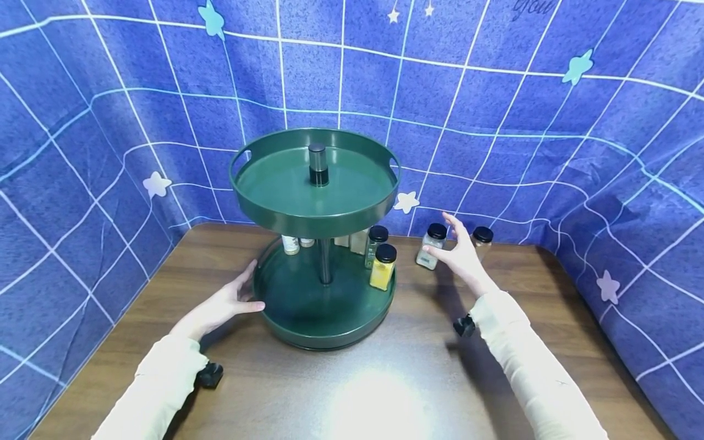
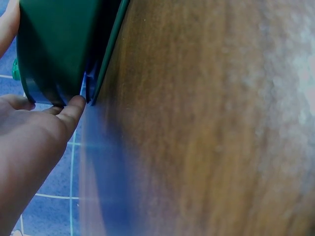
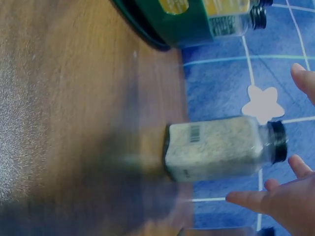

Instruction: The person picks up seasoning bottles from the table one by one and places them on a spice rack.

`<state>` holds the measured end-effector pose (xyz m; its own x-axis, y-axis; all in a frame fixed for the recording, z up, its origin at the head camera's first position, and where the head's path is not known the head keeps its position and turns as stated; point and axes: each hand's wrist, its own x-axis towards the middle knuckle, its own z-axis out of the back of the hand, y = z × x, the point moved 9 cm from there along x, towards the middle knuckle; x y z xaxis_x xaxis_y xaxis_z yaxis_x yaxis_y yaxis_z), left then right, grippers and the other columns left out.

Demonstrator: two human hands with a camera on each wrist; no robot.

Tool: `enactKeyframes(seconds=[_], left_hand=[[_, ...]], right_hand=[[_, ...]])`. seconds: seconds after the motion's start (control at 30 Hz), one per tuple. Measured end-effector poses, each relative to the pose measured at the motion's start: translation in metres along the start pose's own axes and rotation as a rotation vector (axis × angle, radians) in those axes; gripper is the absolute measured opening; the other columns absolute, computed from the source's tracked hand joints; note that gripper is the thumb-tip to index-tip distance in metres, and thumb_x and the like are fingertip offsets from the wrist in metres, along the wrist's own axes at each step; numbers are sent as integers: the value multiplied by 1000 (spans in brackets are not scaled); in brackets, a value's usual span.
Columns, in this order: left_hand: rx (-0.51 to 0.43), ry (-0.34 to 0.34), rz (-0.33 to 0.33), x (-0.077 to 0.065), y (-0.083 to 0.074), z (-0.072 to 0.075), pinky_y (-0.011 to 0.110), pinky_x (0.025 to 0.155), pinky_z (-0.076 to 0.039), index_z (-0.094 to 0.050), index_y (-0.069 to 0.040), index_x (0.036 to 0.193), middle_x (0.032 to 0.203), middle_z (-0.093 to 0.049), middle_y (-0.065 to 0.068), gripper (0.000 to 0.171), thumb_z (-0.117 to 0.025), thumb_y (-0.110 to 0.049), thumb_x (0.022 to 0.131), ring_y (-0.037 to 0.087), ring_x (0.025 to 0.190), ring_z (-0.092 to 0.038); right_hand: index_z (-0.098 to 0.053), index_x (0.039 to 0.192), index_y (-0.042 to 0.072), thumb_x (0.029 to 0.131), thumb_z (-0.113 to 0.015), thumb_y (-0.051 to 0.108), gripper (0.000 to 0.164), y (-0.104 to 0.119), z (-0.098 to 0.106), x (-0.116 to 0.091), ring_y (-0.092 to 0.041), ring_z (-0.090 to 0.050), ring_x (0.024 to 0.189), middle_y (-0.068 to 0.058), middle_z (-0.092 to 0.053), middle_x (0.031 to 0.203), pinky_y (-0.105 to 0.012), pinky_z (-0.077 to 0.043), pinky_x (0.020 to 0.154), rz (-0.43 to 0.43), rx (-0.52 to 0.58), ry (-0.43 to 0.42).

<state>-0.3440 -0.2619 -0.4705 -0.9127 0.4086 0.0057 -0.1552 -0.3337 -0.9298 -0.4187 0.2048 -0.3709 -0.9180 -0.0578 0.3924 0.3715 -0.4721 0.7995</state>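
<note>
A green two-tier turntable stands on the table, its upper tray (image 1: 315,225) above its lower tray (image 1: 324,338). My left hand (image 1: 220,308) touches the left side of the lower tray with extended fingers and thumb; in the left wrist view, fingertips (image 2: 75,104) rest along the tray's wall. To the right, a square clear spice jar (image 1: 426,258) with pale contents and a black lid stands upright on the table. My right hand (image 1: 461,258) is spread about this jar, thumb in front and fingers behind. In the right wrist view, the fingers show apart from the jar's lid (image 3: 278,141).
On the lower tray's right side stand a yellow spice jar (image 1: 381,276) and a green-labelled jar (image 1: 371,255). Small white-labelled jars (image 1: 290,245) stand farther back. Another black-lidded jar (image 1: 483,236) is partly behind my right hand. A blue gridded cloth (image 1: 495,110) hangs behind the table.
</note>
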Motion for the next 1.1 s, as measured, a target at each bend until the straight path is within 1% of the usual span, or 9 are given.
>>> enactKeyframes(seconds=[0.23, 0.4, 0.47, 0.67, 0.7, 0.8, 0.87, 0.93, 1.1], left_hand=[[0, -2, -9, 0, -1, 0, 52, 108, -20, 7, -14, 152, 158, 9, 13, 104, -72, -16, 84, 45, 141, -8], [0, -2, -9, 1, 1, 0, 53, 108, -20, 7, -15, 152, 158, 9, 12, 104, -72, -16, 84, 45, 141, -7], [-2, -1, -10, 1, 2, 0, 53, 108, -20, 7, -15, 152, 158, 9, 12, 104, -72, -16, 84, 45, 141, -7], [6, -2, -7, 0, 3, 0, 53, 108, -19, 6, -17, 152, 158, 9, 13, 103, -71, -17, 84, 45, 141, -7], [7, -3, -7, 0, 3, 0, 53, 108, -19, 6, -16, 152, 158, 8, 13, 103, -71, -17, 84, 45, 141, -7], [2, -2, -7, 1, 4, 0, 52, 108, -20, 6, -16, 152, 158, 8, 12, 103, -71, -17, 85, 45, 141, -6], [1, -1, -9, 1, 5, 0, 52, 108, -20, 6, -16, 152, 158, 8, 12, 103, -71, -16, 85, 45, 141, -6], [2, 1, -7, 1, 5, 0, 51, 108, -20, 6, -16, 152, 158, 8, 12, 103, -71, -17, 85, 45, 141, -7], [2, -2, -10, 1, 5, 0, 52, 108, -20, 6, -16, 152, 158, 8, 13, 103, -71, -17, 84, 45, 141, -8]], right_hand=[[-26, 148, 12, 79, -75, 9, 85, -26, -1, -2, -44, -30, 131, -24, -32, 146, -57, -23, 109, -90, 116, -10], [-25, 148, 14, 79, -75, 10, 85, -45, -4, -3, -40, -36, 129, -23, -35, 143, -52, -26, 108, -156, 145, -7], [-25, 148, 14, 80, -74, 8, 85, -48, -6, -4, -38, -38, 127, -24, -35, 142, -50, -29, 107, -164, 173, 0], [-22, 148, 10, 81, -70, 0, 83, -47, -14, -4, -42, -42, 123, -30, -31, 142, -51, -35, 103, -176, 235, 37], [-22, 147, 9, 81, -70, -1, 83, -49, -16, -3, -43, -43, 122, -30, -32, 141, -50, -37, 102, -172, 231, 38], [-25, 145, 9, 80, -70, -4, 80, -55, -17, 0, -40, -48, 116, -29, -40, 136, -35, -44, 95, -139, 219, 19], [-26, 144, 8, 79, -69, -8, 79, -54, -17, 1, -38, -51, 112, -29, -44, 132, -23, -45, 87, -117, 212, 7], [-27, 142, 7, 78, -68, -11, 78, -52, -17, 2, -38, -52, 110, -29, -46, 130, -16, -44, 82, -105, 222, -10], [-28, 140, 7, 76, -66, -15, 78, -50, -17, 4, -38, -54, 107, -29, -49, 126, -14, -44, 80, -91, 223, -43]])
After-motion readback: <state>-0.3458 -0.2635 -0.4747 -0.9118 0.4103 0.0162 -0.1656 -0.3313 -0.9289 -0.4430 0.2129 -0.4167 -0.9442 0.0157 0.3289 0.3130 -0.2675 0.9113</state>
